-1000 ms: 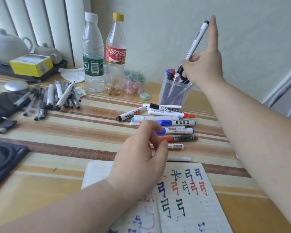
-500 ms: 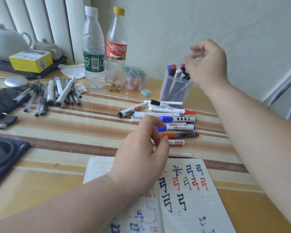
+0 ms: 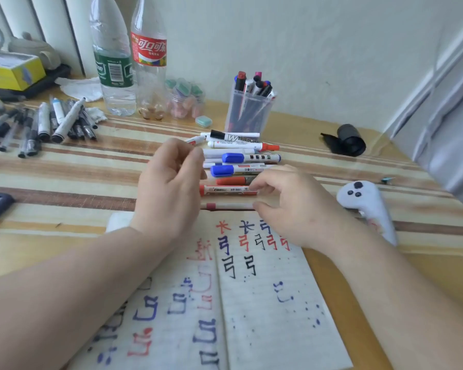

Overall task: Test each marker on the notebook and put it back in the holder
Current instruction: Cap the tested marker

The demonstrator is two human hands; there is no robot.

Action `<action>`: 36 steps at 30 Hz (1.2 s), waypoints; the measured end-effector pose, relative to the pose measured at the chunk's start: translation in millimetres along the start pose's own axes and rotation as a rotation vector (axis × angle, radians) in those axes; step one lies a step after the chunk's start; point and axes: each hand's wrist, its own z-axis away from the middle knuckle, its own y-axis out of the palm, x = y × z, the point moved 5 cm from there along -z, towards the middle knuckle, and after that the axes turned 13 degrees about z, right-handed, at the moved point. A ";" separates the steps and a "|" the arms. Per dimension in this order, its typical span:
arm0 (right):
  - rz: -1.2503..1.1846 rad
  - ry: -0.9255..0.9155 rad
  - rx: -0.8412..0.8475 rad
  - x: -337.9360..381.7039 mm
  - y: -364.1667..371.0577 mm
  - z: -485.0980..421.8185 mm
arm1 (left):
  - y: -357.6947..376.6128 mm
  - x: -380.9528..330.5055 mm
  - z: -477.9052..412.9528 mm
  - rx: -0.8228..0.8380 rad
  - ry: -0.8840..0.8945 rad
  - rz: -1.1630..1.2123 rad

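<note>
Holder (image 3: 247, 113) is carrying several markers (image 3: 251, 85); a row (image 3: 241, 158) is apparently awaiting testing. Left hand (image 3: 169, 190) is hovering loose, empty; right hand (image 3: 292, 209) is touching a red-capped marker (image 3: 225, 190), grip unclear.

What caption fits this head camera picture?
Left hand and right hand at the markers lying between notebook and holder.

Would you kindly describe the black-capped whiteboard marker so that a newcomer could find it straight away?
Find the clear holder full of pens by the back wall. A row of markers lies just in front of it. The black-capped marker is farthest back, nearest the holder, and alone has bold black lettering along its white barrel.
</note>
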 end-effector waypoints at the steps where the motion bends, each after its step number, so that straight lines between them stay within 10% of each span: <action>1: -0.001 -0.014 -0.052 -1.2 1.5 2.0 | -2.0 0.5 -1.0 -0.022 0.001 0.031; 15: -0.215 0.005 0.090 -12.2 24.8 -11.8 | -2.2 -1.6 -1.0 -0.065 0.060 0.038; 20: -0.440 -0.004 -0.089 -25.2 9.1 -6.9 | -3.0 -0.2 -2.7 -0.020 0.097 0.081; 29: -1.054 0.009 -0.282 -24.8 -15.2 17.8 | 35.4 -3.6 25.3 0.595 0.302 -0.405; 36: -1.116 0.048 -0.487 -5.4 -21.3 25.5 | 40.3 -6.5 30.6 0.683 0.218 -0.344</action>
